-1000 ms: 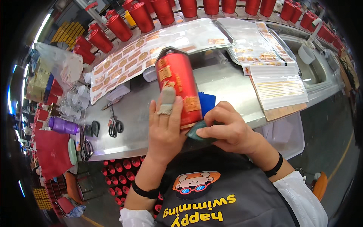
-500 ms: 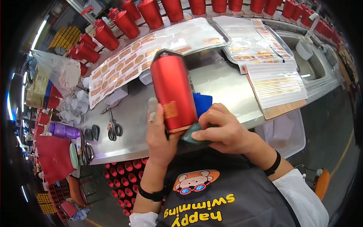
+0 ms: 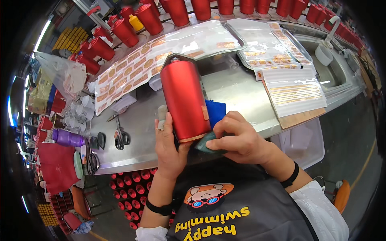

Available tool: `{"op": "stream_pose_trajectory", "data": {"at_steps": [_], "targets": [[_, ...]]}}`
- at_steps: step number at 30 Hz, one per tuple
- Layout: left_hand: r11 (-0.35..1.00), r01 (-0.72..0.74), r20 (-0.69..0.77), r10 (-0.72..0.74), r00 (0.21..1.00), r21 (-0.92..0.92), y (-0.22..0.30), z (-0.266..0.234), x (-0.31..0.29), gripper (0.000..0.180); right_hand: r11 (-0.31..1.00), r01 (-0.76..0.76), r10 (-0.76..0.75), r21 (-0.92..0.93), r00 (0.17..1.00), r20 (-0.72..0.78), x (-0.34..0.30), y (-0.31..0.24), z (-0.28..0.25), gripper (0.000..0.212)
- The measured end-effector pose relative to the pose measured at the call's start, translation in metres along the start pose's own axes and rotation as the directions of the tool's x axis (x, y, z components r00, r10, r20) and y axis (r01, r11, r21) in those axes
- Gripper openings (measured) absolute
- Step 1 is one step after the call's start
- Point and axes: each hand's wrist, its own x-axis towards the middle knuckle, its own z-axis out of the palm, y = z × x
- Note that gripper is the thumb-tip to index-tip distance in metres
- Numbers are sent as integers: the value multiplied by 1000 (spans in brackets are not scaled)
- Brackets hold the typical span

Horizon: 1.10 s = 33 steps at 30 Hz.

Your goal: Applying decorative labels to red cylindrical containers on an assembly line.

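A glossy red cylindrical canister leans at a slight tilt in front of a dark angular holder. My left hand grips its lower left side and base, a pale cover on one fingertip. A small gold decal shows at the canister's right edge. My right hand pinches a green, flat scraper-like piece against the lower right rim of the canister. A blue cloth lies just beyond my right fingers, beside the canister.
Gold decal sheets spread over the far left of the metal table. More sheets lie on a tray and a wooden board. Scissors rest at the left. Red canisters line the back; a sink is far right.
The canister has turned, carrying its gold decal from the left side to the right edge. At the back, the row of canisters has shifted and a yellow bottle now shows.
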Motion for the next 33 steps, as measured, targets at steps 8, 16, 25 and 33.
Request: {"op": "stream_pose_trajectory", "data": {"at_steps": [8, 16, 25, 33], "targets": [[966, -160, 58, 151, 987, 204, 4, 4, 11, 84, 999, -35, 35, 15, 999, -9, -4, 1, -3, 47], [998, 55, 43, -56, 997, 16, -4, 3, -7, 75, 997, 13, -6, 70, 994, -107, -16, 8, 7, 31], [992, 119, 1, -119, 993, -41, -2, 8, -9, 80, 782, -533, 371, -323, 815, -446, -40, 35, -109, 41], [989, 128, 68, -123, 990, -77, -10, 4, -17, 82, 389, -504, 564, -771, 792, -233, -80, 196, -261, 32]]}}
